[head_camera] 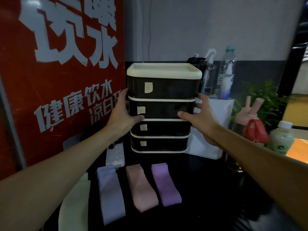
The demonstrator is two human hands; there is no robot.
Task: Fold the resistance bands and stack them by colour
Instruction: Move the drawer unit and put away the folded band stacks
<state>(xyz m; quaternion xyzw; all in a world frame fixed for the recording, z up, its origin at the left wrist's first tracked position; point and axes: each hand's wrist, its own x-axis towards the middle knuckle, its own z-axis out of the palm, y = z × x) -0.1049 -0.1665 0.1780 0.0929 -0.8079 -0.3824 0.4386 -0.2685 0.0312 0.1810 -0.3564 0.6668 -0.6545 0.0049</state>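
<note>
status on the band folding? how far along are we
Done: the bands lie folded on the table as a lavender stack, a pink stack and a purple stack, side by side. In hand: the left hand and right hand grip the sides of the drawer unit behind them, its drawers closed. Left: no loose bands in view, so probably only stowing the stacks.

Unreadable labels (148, 87) (on drawer unit (168, 90))

lilac band (110, 189), pink band (140, 187), purple band (165, 185)
</note>
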